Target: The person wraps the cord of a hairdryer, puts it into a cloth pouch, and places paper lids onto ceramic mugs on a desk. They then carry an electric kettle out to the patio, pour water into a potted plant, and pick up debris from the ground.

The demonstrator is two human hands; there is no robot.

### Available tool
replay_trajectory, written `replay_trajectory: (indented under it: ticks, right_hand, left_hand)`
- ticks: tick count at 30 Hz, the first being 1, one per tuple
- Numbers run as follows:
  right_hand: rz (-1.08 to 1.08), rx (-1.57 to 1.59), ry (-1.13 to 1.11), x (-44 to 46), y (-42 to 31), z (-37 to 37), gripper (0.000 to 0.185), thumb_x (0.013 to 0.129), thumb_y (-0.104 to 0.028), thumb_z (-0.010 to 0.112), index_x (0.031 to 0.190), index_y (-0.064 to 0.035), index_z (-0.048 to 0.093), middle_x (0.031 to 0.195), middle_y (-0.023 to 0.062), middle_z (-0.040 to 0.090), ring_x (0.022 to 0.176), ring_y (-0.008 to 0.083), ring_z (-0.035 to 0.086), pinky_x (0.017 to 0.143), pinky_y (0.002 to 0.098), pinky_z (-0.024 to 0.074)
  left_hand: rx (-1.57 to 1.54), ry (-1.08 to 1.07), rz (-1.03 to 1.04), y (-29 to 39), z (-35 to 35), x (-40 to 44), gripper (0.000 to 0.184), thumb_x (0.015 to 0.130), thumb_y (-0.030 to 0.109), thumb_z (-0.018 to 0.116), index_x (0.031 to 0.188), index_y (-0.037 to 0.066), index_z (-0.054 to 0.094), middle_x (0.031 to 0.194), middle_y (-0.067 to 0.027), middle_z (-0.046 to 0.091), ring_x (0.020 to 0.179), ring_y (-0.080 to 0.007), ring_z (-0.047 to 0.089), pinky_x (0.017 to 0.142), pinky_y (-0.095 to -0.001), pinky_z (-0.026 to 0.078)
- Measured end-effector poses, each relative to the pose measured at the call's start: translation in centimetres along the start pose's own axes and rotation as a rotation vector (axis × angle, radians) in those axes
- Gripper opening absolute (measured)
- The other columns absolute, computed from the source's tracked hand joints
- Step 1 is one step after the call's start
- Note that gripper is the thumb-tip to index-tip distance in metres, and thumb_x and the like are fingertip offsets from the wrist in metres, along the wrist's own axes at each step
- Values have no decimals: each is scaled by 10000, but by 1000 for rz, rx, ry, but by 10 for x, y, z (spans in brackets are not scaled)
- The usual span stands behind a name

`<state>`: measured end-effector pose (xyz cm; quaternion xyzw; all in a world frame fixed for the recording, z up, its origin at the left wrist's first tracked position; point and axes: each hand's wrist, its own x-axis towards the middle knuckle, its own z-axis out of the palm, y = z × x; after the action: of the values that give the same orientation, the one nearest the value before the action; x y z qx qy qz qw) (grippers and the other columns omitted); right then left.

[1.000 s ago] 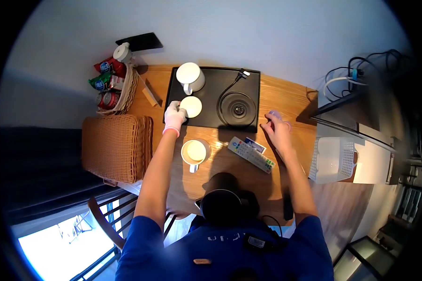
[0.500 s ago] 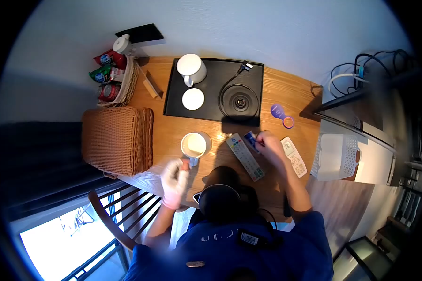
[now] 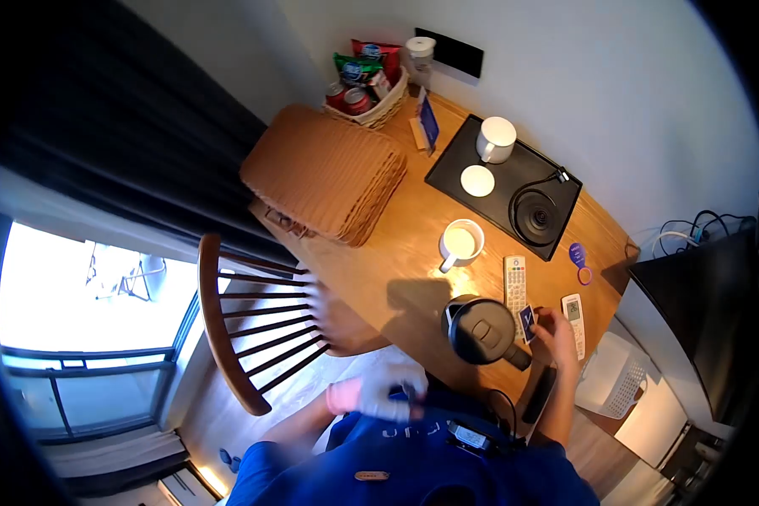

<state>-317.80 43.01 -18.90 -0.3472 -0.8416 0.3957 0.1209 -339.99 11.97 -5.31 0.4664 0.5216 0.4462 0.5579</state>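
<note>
My right hand (image 3: 557, 336) is at the right part of the wooden table, its fingers pinched on the edge of a small blue card (image 3: 527, 323). The card overlaps a long white remote (image 3: 515, 287); a second white remote (image 3: 573, 320) lies just right of the hand. My left hand (image 3: 385, 392), in a whitish glove, is low in front of my body, off the table's edge. It is smeared by motion, with bent fingers, and whether it holds anything is unclear. A black kettle (image 3: 482, 331) stands between my hands. Beyond it is a white mug (image 3: 461, 244).
A black tray (image 3: 453, 175) bears another white mug (image 3: 496, 139), a white disc (image 3: 477, 180) and a corded base (image 3: 538, 217). A purple tag (image 3: 577, 255), wicker case (image 3: 325, 169), snack basket (image 3: 381, 110), wooden chair (image 3: 219, 337) and white plastic basket (image 3: 607, 375) surround this area.
My left hand has moved from the white disc back toward my body. My right hand has let go of the purple tag and taken the blue card, now over the long remote. The view has turned.
</note>
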Motion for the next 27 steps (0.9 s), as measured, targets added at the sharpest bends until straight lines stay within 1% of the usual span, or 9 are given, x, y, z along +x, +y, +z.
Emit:
replay_trajectory:
  ticks: [2, 6, 8, 10, 15, 18, 22, 24, 27]
  right_hand:
    - [232, 217, 48, -4, -30, -8, 182, 827, -113, 638, 952, -2, 566, 850, 42, 590, 784, 106, 578, 735, 230, 449]
    - [39, 628, 133, -44, -85, -4, 213, 830, -177, 648, 950, -9, 593, 876, 22, 570, 792, 125, 555, 765, 239, 434]
    - [-202, 563, 106, -63, -116, 12, 297, 792, -208, 690, 1009, -26, 601, 968, 48, 548, 912, 158, 524, 788, 281, 430]
    - [-372, 69, 96, -72, -157, 6, 360, 751, -251, 718, 1043, -69, 612, 1013, 88, 504, 990, 224, 495, 851, 321, 405]
    - [-496, -254, 63, -45, -182, 9, 273, 748, -277, 709, 926, -98, 604, 914, 96, 439, 913, 264, 454, 813, 344, 391]
    - [-607, -257, 99, -32, -168, 18, 249, 783, -255, 679, 777, -49, 538, 844, 95, 426, 864, 266, 454, 765, 341, 398]
    - [-612, 202, 451, -27, -152, 21, 227, 819, -149, 605, 704, 4, 482, 863, 101, 441, 750, 213, 449, 672, 297, 377]
    - [-455, 386, 388, -43, -144, 17, 228, 834, -141, 570, 691, 10, 475, 867, 102, 452, 766, 208, 464, 698, 289, 388]
    - [-441, 612, 403, -52, -98, 29, 223, 863, -158, 528, 716, -5, 459, 885, 98, 465, 816, 202, 489, 759, 303, 401]
  left_hand:
    - [0, -245, 146, 11, 16, -31, 272, 747, 160, 712, 899, 18, 536, 887, -130, 538, 832, -283, 534, 738, -348, 425]
    - [-74, -303, 117, -15, 47, -112, 308, 744, 163, 721, 935, 13, 531, 938, -141, 532, 870, -293, 520, 792, -344, 415]
    - [-117, -284, 102, -28, 60, -143, 353, 742, 174, 726, 983, 7, 528, 983, -144, 539, 909, -286, 528, 823, -338, 417]
    - [-112, -308, 137, -34, 67, -158, 377, 741, 176, 727, 1009, 6, 524, 1005, -144, 540, 927, -284, 531, 832, -340, 419]
    - [45, -312, 241, -19, 93, -159, 509, 735, 264, 736, 1105, 3, 504, 1091, -147, 544, 1003, -289, 538, 864, -353, 424]
    - [119, -231, 218, -13, 97, -154, 573, 702, 280, 745, 1150, 16, 507, 1070, -135, 542, 1001, -277, 543, 865, -333, 435]
    - [110, -69, 166, -14, 95, -136, 576, 727, 307, 733, 1175, 26, 505, 1020, -131, 572, 977, -272, 565, 863, -344, 442]
    - [168, 126, -109, -14, 92, -121, 522, 748, 313, 725, 1129, 13, 534, 1014, -112, 591, 936, -233, 577, 841, -324, 449]
    - [624, 307, -230, -17, 80, -82, 407, 795, 332, 649, 1089, 65, 556, 958, -133, 594, 890, -306, 579, 779, -380, 462]
